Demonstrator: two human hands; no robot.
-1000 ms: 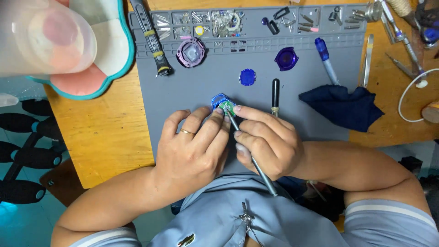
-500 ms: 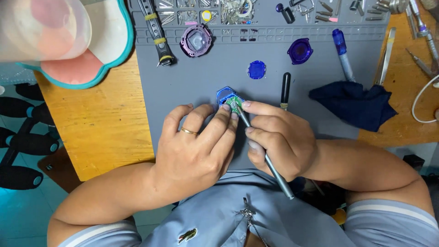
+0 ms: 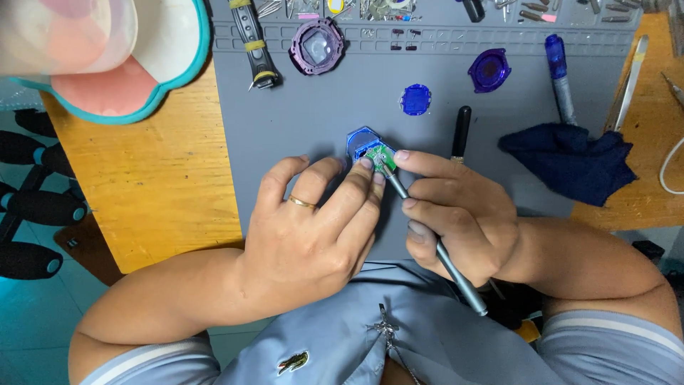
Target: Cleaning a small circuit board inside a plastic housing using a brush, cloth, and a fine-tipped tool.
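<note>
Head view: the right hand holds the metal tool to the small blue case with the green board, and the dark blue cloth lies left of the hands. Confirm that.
Wrong on one point: in the head view the dark blue cloth lies right of the hands, not left. The rest stands.

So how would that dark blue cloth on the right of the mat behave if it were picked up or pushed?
The dark blue cloth lies crumpled in soft folds, so it is probably floppy and would sag from one corner. It looks thin, likely light. Pushed, it would probably bunch rather than slide; part already lies off the grey mat on the wooden table.

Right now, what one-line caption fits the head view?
Left hand steadies a small blue watch part on a grey mat while right hand works it with a thin tool.
</note>
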